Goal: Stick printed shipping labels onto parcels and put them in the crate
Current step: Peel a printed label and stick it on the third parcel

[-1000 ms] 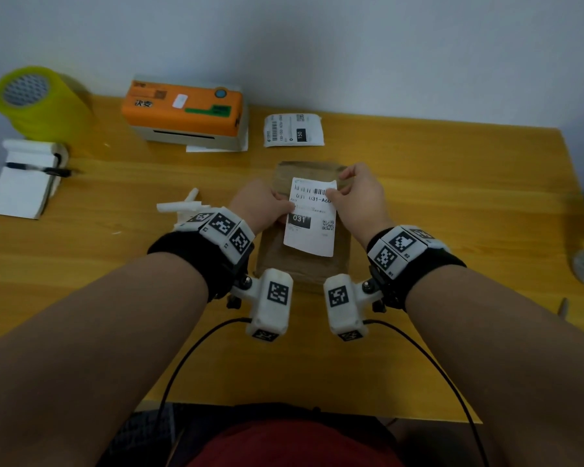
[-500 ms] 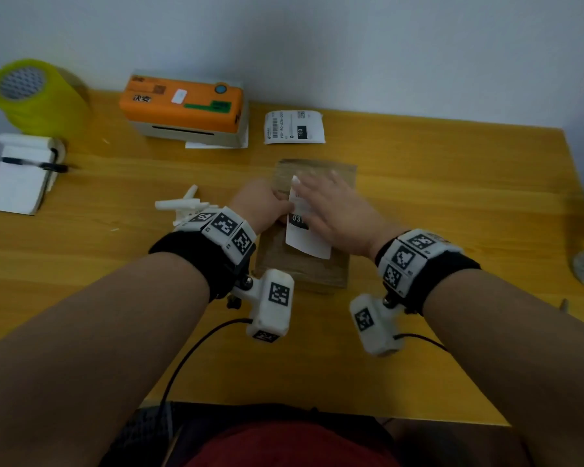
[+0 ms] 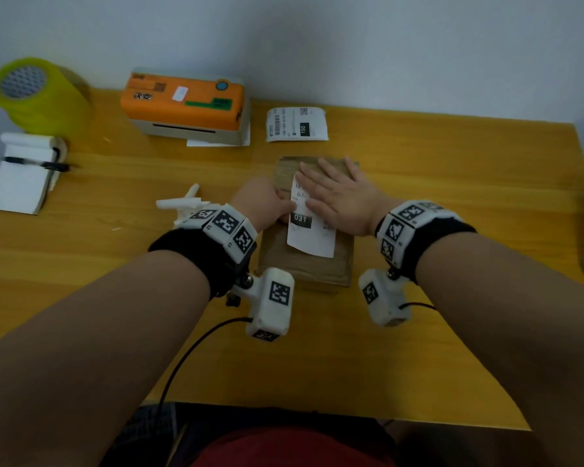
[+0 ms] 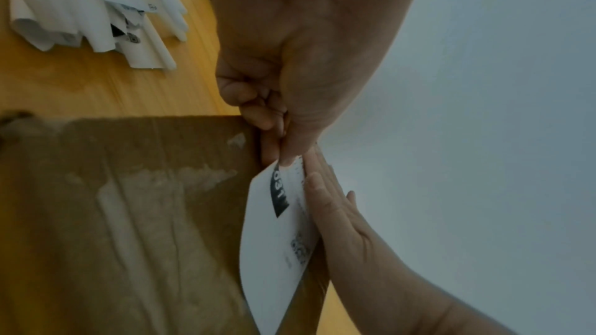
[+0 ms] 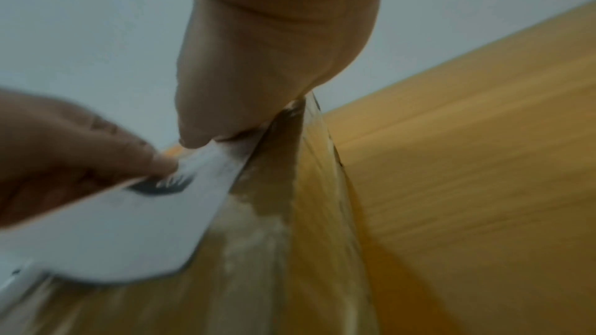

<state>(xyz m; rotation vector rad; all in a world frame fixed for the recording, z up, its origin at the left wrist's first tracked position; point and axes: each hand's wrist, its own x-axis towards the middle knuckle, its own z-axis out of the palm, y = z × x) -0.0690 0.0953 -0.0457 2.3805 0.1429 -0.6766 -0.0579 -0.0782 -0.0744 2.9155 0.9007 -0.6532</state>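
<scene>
While both hands work at mid-bench, this is how things lie.

Parcel [image 3: 304, 264]: brown, flat on the bench [image 3: 452, 203], midway between the far and near edges.

Label [image 3: 312, 235]: white, marked 031, lying on the parcel's top; the near end curls up slightly.

Right hand [image 3: 338, 200]: palm down, fingers straight and spread, pressing the far part of the label onto the parcel.

Left hand [image 3: 267, 203]: fingers curled, thumb and fingertips pinching the label's left edge at the parcel's left side.

Second label [image 3: 297, 124]: loose, near the far edge, just right of the printer.

Printer [image 3: 186, 106]: orange-topped, at the far edge, left of centre.

Tape [image 3: 31, 92]: yellow roll at the far left corner.

Notepad [image 3: 21, 178]: white, with a pen across it, at the left edge.

Scraps [image 3: 182, 203]: curled white paper strips just left of the left wrist.
</scene>
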